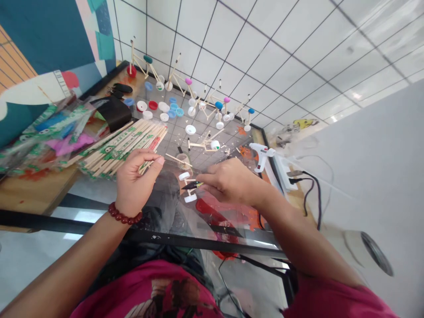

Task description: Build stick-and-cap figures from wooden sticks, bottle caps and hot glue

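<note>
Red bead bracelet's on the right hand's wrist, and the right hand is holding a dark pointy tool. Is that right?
Not quite. The head view shows the red bead bracelet around the wrist of the left hand. The right hand is indeed holding a dark pointy tool.

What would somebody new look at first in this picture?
Probably the row of little stick-and-cap models by the tiled wall. Next might come the chopsticks in green-printed wrappers beside the left hand, or the white glue gun at the table's right. Up front, the right hand holds a dark pointed tool.
</note>
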`<state>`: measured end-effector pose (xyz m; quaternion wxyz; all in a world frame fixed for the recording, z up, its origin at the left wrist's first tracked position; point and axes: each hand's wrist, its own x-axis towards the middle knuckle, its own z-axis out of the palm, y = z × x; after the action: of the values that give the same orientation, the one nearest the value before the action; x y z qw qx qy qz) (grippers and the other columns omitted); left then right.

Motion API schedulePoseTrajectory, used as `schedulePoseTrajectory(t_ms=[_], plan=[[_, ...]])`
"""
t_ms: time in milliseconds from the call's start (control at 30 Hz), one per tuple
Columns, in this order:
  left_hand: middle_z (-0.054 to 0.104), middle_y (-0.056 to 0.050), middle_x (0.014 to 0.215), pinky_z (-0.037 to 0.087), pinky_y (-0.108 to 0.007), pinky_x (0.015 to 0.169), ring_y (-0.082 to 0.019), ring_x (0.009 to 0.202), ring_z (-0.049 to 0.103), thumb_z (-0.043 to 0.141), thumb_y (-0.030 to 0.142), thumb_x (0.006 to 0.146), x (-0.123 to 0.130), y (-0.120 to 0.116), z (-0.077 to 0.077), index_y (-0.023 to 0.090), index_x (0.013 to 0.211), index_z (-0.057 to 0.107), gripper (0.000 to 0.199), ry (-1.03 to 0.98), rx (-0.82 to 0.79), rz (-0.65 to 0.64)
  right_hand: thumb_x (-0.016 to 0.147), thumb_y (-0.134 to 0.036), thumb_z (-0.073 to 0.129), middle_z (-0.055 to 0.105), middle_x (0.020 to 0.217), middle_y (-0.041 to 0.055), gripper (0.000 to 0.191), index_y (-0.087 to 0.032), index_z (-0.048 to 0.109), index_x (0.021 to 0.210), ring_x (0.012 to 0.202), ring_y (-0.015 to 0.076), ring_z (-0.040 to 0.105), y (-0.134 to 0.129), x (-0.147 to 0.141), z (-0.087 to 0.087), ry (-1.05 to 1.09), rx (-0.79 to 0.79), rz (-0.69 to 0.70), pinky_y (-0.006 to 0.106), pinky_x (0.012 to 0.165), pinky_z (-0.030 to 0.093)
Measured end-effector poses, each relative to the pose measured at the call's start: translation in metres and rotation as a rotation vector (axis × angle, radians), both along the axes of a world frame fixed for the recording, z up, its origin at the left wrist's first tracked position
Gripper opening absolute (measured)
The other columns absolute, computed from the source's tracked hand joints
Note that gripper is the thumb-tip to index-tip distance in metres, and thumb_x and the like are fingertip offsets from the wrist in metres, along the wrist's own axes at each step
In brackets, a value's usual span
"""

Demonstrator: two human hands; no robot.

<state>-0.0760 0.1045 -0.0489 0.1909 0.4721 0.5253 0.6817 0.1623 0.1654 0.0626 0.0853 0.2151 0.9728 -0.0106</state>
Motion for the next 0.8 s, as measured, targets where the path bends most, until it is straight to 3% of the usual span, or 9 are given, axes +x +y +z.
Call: schedulePoseTrajectory(t_ms=[133,300,467,600,700,800], plan=[[0.075,-0.001,0.091,0.059,-0.044,0.095,-0.024,0.095,0.073,0.079,0.027,0.086,0.000,0.001,0.000,0.027,0.082,0.078,0.004,0.015,-0.012,0.017,0.112,-0.043,0.045,0.074,0.079,0.0055,0.042,-0.023,0.079,0.125,0.068,0.0177,0.059,0.000,0.014,0.001,0.120,0.024,-0.058,0.033,0.063,0.024],[0.076,-0.001,0.091,0.059,-0.040,0.091,-0.021,0.091,0.073,0.079,0.025,0.086,-0.003,0.003,-0.002,0.026,0.082,0.077,0.004,0.044,0.014,0.012,0.111,-0.048,0.049,0.082,0.094,0.0080,0.043,-0.025,0.077,0.133,0.083,0.0208,0.072,-0.013,0.056,-0.005,0.205,0.058,-0.328,0.029,0.068,0.040],[0.076,-0.003,0.092,0.059,-0.043,0.094,-0.023,0.094,0.074,0.078,0.027,0.088,-0.004,0.003,-0.003,0.025,0.084,0.078,0.004,0.086,0.018,0.002,0.108,-0.039,0.055,0.086,0.105,0.0097,0.035,-0.023,0.077,0.130,0.092,0.0244,0.080,-0.047,0.102,-0.045,0.179,0.044,-0.625,0.030,0.072,0.047],[0.077,-0.006,0.098,0.057,-0.046,0.099,-0.025,0.099,0.074,0.077,0.026,0.090,-0.002,-0.001,0.004,0.026,0.089,0.079,0.002,0.186,0.024,-0.047,0.108,-0.039,0.056,0.086,0.104,0.0113,0.033,-0.021,0.075,0.128,0.097,0.0284,0.080,-0.068,0.114,-0.074,0.091,0.083,-0.827,0.032,0.071,0.046],[0.078,-0.007,0.100,0.057,-0.048,0.100,-0.027,0.101,0.075,0.077,0.029,0.090,-0.001,-0.002,0.008,0.026,0.091,0.078,0.003,0.271,0.031,-0.056,0.109,-0.037,0.055,0.083,0.110,0.0148,0.032,-0.017,0.074,0.126,0.103,0.0310,0.077,-0.072,0.114,-0.086,0.022,0.120,-0.897,0.034,0.076,0.046],[0.078,-0.008,0.098,0.057,-0.049,0.098,-0.028,0.099,0.075,0.076,0.030,0.090,-0.002,0.001,0.007,0.025,0.089,0.077,0.005,0.346,0.047,-0.032,0.111,-0.035,0.053,0.080,0.112,0.0169,0.031,-0.015,0.075,0.119,0.105,0.0311,0.073,-0.071,0.116,-0.094,0.004,0.160,-0.878,0.036,0.083,0.045]])
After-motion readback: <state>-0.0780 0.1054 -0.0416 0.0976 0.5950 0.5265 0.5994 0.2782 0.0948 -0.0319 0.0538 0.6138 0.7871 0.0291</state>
